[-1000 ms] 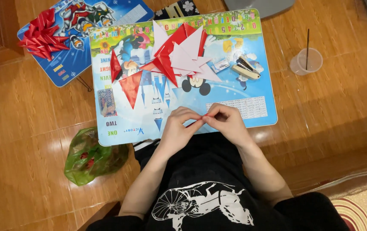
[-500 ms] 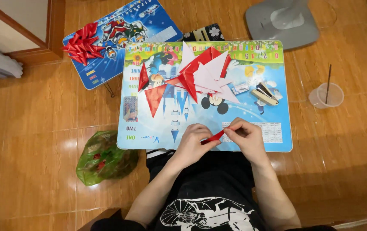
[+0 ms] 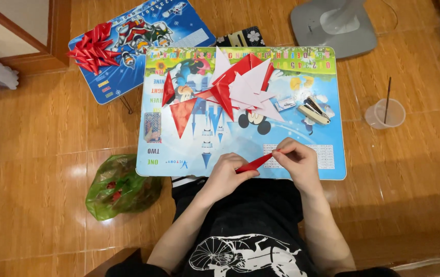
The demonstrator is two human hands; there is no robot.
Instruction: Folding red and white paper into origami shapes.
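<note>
A red paper strip (image 3: 255,163), folded narrow, is being held slantwise just above the near edge of a small blue picture table (image 3: 327,154), between the two hands. The left hand (image 3: 226,173) is pinching its lower end, fingers curled in around it, while the right hand (image 3: 298,160) is gripping the upper end between thumb and fingertips. Farther back on the table, a heap of red and white paper triangles (image 3: 235,90) is lying, with a stapler (image 3: 313,110) just beside it. A second blue table (image 3: 143,41) is carrying a red ribbon bow (image 3: 92,48). On the wooden floor, a green plastic bag (image 3: 120,185) is sitting to the left and a clear cup (image 3: 385,114) to the right.
</note>
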